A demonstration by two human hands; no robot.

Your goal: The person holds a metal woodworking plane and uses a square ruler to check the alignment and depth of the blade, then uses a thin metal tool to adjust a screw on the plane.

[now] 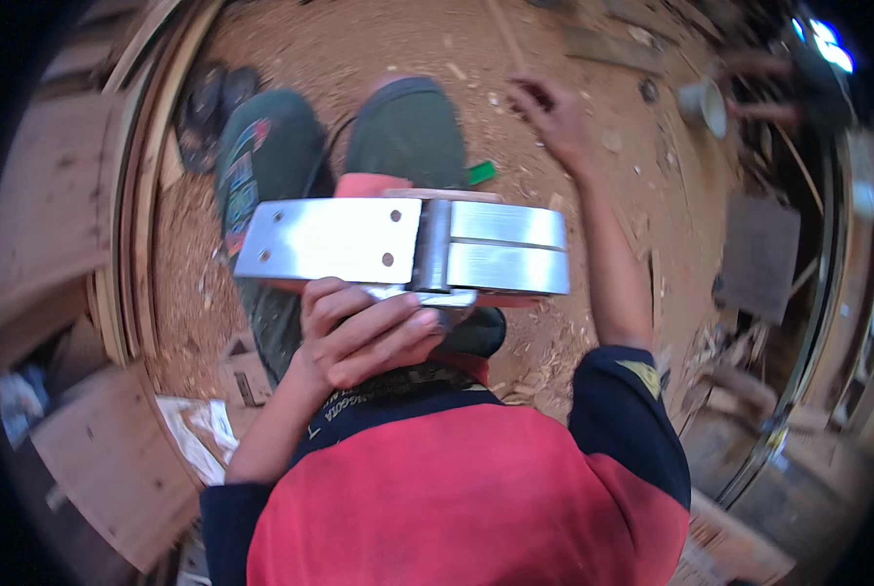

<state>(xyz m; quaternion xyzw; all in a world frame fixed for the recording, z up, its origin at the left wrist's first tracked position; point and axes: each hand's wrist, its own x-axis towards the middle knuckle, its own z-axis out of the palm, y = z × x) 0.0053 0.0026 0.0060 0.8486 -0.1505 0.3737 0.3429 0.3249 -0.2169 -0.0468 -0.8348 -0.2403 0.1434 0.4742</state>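
Okay, left hand [361,337] gripping plane [401,244] mid-frame, lower edge's safest; I'm guessing hefty, slick; right hand [558,119], upper right: can't tell its grip.

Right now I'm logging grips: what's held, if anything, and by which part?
Left hand holds the metal-faced tool by its near edge, mid-length; right hand: cannot tell.

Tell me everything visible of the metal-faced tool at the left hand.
The metal-faced tool is long, its shiny, silvery face turned up. Its smooth left plate has four dark round spots, screws or holes; a dark crosswise bar separates it from the right plate, grooved lengthwise. A salmon-coloured part shows at the far edge. It lies crosswise beyond the red shirt, the left hand gripping its near side. Its underside is hidden.
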